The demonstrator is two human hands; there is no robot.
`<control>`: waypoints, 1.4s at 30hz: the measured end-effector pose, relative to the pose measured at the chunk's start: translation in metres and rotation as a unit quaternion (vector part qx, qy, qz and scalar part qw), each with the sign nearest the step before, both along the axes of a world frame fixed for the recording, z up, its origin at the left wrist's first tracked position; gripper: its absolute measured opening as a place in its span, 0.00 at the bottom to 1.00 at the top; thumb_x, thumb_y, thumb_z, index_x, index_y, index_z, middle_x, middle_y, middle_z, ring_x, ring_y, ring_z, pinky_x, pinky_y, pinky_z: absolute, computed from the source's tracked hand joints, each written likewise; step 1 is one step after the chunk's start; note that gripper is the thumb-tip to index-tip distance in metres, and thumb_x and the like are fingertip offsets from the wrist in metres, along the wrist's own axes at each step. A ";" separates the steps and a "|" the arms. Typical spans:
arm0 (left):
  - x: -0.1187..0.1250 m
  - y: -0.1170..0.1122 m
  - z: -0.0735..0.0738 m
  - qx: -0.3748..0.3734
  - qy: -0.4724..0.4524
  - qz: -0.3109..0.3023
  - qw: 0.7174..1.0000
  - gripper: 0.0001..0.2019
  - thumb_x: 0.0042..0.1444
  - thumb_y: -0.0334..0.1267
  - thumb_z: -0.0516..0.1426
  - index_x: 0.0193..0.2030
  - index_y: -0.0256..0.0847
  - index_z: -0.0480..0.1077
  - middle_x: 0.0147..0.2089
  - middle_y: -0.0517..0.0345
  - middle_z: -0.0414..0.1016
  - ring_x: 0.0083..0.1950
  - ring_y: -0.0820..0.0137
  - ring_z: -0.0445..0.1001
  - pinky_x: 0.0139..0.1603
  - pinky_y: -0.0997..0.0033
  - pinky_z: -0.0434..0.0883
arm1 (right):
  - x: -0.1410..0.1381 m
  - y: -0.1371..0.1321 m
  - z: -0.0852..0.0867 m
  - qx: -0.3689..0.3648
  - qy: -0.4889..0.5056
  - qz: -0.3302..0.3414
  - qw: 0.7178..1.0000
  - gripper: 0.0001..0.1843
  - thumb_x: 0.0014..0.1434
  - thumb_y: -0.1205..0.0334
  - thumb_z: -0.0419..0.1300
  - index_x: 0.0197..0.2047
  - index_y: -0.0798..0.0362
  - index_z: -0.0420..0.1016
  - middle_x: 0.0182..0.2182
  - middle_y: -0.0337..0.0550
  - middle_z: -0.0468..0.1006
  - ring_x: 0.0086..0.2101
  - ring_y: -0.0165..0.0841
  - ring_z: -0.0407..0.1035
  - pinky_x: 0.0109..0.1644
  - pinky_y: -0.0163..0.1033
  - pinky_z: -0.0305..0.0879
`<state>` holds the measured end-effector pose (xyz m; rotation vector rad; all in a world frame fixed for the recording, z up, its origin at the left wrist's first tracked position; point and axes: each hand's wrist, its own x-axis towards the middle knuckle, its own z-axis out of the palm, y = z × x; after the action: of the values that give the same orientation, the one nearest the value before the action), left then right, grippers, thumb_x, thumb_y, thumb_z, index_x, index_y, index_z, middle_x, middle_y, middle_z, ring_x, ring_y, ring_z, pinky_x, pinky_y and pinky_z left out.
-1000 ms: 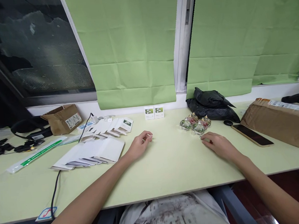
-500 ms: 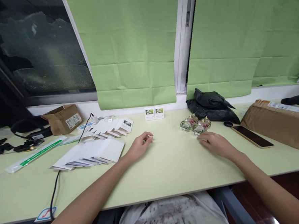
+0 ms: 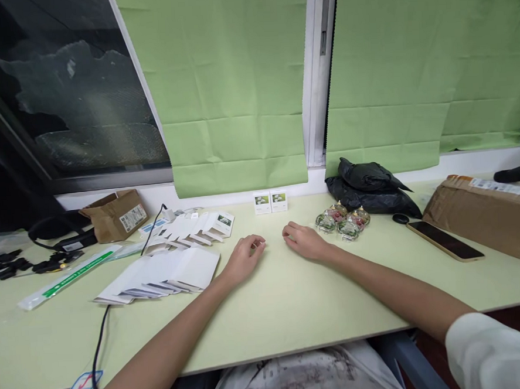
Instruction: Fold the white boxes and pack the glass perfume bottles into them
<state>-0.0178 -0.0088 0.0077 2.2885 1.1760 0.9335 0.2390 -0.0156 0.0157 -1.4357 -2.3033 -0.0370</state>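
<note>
My left hand [image 3: 245, 255] rests on the pale green table [image 3: 293, 298] with its fingers curled in toward the thumb; what they hold, if anything, is hidden. My right hand [image 3: 304, 242] lies palm down just to its right, fingers loosely bent, holding nothing. Two small white boxes [image 3: 270, 202] stand at the wall behind both hands. A cluster of glass ornaments [image 3: 343, 223] sits right of my right hand. A fan of flat white cartons [image 3: 163, 273] lies left of my left hand.
A phone [image 3: 445, 240], a black bag [image 3: 369, 185] and a brown parcel [image 3: 485, 216] are on the right. On the left are an open cardboard box [image 3: 115, 215], a black cable [image 3: 97, 339], a green-striped sleeve [image 3: 66, 277] and headphones [image 3: 55, 230].
My right hand has slid left from the glass ornaments to the middle of the table, close to my left hand. My left hand has stayed where it was.
</note>
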 end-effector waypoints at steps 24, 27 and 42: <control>0.052 0.139 0.027 0.089 0.184 0.194 0.959 0.38 0.67 0.41 0.55 0.78 0.46 0.39 0.80 0.36 0.39 0.72 0.40 0.58 0.63 0.41 0.65 | 0.011 0.020 -0.027 -0.010 0.017 0.014 1.000 0.14 0.73 0.59 0.52 0.59 0.50 0.67 0.54 0.48 0.71 0.45 0.38 0.74 0.45 0.41 0.66; 0.061 0.162 0.035 0.088 0.200 0.199 0.955 0.39 0.66 0.41 0.55 0.78 0.49 0.39 0.81 0.38 0.37 0.72 0.37 0.56 0.63 0.38 0.65 | 0.012 0.021 -0.028 -0.015 0.024 0.015 0.999 0.14 0.73 0.58 0.53 0.59 0.50 0.67 0.54 0.47 0.71 0.45 0.38 0.74 0.45 0.40 0.66; 0.068 0.155 0.050 0.168 0.273 0.175 0.931 0.17 0.68 0.39 0.55 0.62 0.40 0.64 0.62 0.36 0.69 0.65 0.48 0.63 0.63 0.47 0.61 | 0.014 0.022 -0.031 -0.014 0.028 0.023 0.999 0.14 0.73 0.58 0.53 0.59 0.49 0.67 0.55 0.47 0.71 0.47 0.38 0.74 0.46 0.40 0.66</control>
<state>0.0500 0.1462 0.0573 2.7812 1.8244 0.6593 0.2526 0.0064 -0.0156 -1.3795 -2.2992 0.0493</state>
